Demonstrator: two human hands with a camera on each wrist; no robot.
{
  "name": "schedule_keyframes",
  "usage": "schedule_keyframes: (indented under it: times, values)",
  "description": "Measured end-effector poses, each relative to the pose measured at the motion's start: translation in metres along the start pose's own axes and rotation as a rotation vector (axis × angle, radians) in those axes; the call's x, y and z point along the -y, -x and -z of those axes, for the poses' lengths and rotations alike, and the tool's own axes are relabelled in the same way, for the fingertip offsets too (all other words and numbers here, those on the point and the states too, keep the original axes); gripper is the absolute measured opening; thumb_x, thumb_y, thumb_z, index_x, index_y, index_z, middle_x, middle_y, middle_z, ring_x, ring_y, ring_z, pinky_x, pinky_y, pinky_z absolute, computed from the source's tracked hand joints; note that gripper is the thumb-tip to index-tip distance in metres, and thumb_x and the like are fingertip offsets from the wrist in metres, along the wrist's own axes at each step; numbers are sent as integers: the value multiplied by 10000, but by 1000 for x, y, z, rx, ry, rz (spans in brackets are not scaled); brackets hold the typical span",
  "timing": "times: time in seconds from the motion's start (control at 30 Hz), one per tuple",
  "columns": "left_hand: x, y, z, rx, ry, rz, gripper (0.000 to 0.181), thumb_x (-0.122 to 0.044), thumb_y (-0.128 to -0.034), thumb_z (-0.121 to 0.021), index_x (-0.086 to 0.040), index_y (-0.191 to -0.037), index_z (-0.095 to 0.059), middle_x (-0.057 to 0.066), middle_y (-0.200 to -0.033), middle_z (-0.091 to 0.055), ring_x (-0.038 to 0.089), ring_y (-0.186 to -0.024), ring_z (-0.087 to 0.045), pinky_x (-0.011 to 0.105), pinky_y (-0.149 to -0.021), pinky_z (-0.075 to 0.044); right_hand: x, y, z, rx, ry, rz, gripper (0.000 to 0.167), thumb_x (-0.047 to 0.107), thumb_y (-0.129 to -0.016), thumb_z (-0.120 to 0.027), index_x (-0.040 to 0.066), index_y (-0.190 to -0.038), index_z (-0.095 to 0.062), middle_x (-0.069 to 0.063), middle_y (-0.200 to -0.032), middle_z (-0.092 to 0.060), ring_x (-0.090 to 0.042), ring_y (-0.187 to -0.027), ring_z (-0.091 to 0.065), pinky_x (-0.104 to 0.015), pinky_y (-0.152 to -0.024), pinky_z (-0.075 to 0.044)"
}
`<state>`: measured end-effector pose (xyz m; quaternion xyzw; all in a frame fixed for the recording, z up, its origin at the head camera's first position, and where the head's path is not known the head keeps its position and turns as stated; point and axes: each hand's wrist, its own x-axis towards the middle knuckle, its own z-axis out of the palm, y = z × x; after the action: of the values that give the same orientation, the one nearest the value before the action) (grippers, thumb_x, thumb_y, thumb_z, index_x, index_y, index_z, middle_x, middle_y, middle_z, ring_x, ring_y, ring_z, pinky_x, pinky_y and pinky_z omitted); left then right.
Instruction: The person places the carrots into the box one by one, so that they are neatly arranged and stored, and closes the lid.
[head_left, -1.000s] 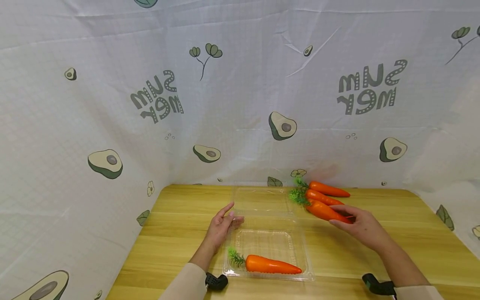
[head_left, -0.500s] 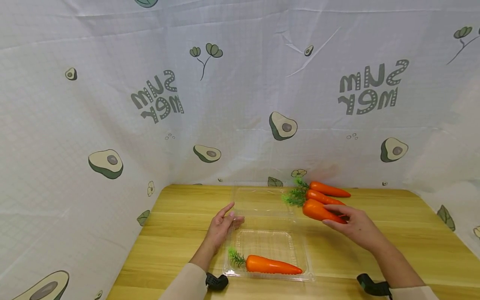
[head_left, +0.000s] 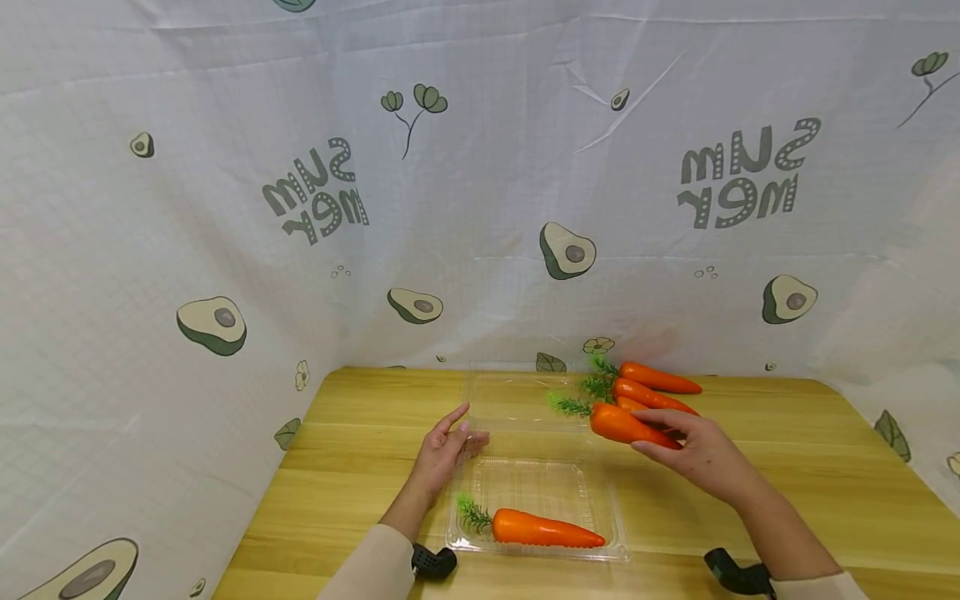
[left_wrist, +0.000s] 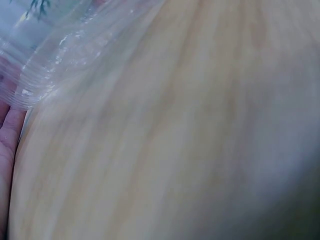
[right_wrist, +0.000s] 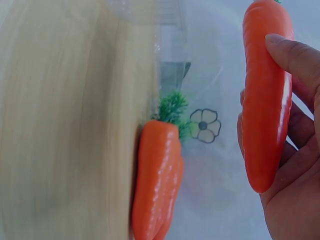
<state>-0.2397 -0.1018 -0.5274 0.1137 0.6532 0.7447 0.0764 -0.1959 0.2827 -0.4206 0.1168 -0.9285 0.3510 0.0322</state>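
Observation:
In the head view, my right hand (head_left: 697, 454) pinches an orange carrot (head_left: 622, 423) with green leafy tops, held above the table between thumb and fingers. The right wrist view shows this carrot (right_wrist: 265, 95) along the fingers, its tip toward the palm. My left hand (head_left: 442, 458) rests at the left side of a clear plastic clamshell container (head_left: 611, 500), its fingers fairly straight and partly seen through the plastic. The container's lid (head_left: 517, 400) lies folded back. One carrot (head_left: 543, 529) lies along the container's near side, leaves to the left.
Further carrots (head_left: 660, 378) lie close together at the back right of the wooden table (head_left: 360, 442), partly hidden by the held one. A printed white cloth (head_left: 480, 183) hangs behind and at the sides.
My right hand has lifted the carrot from beside the others and moved it left, toward the container. The left hand and the container stay where they were.

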Motion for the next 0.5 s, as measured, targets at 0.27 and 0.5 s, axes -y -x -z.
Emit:
schedule_keyframes:
  times: [0.27,0.5]
  values:
    - [-1,-1,0,-4,9,13,591,-312,-1101,-472,-85,-1615,-287,267,-1272,-689,245,-1174,-705,398,-1078,-526,8,0,-2,-22,9,76,421,306,-868,-822,123,-1238,-736,-117,-1184,-715,-41,-909,-602,-205,-719,-567]
    - [-1,0,0,-4,13,4,588,-300,-1104,-467,-74,-1614,-283,242,-1247,-709,296,-1195,-692,398,-1080,-524,13,2,-8,-67,14,159,372,261,-848,-845,166,-1197,-756,-62,-1182,-742,17,-905,-572,-216,-739,-559]
